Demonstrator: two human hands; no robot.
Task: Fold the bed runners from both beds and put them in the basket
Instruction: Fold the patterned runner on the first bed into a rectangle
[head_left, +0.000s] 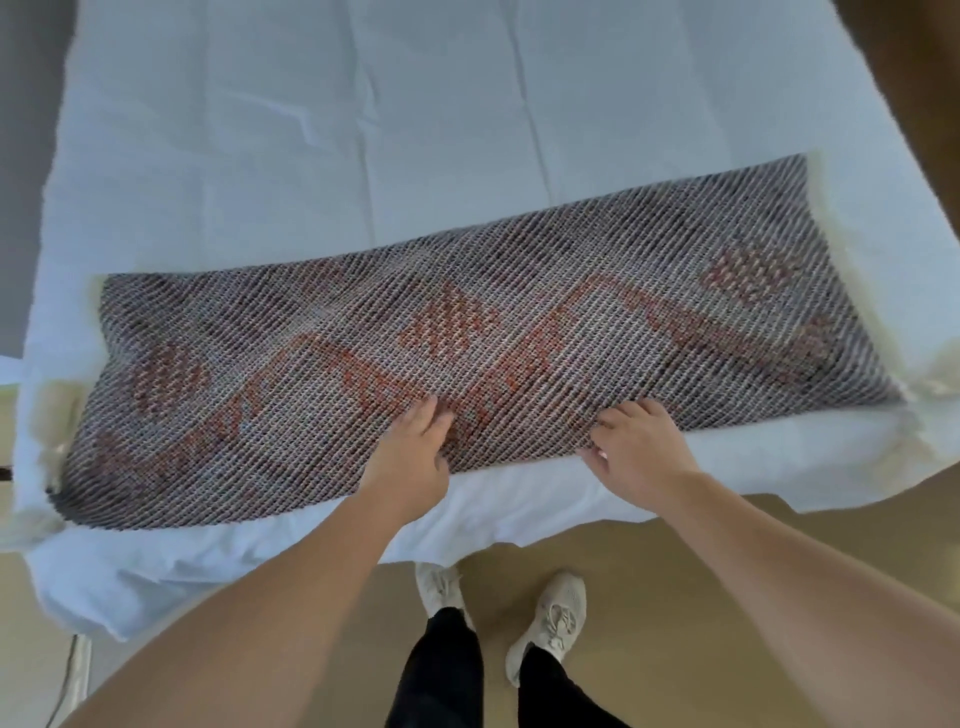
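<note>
A grey woven bed runner (545, 291) with red-orange patterns and cream ends lies spread across the foot of a white bed (322, 130). My left hand (415, 452) rests on the runner's near edge around the middle, fingers curled into the fabric. About a hand's width to the right, my right hand (636, 449) pinches the same near edge, with the thumb tucked under the cloth. No basket is in view.
The white sheet hangs over the bed's near edge above a tan floor (675, 530). My feet in white shoes (550, 618) stand close to the bed. A dark wooden surface (914, 78) shows at the top right.
</note>
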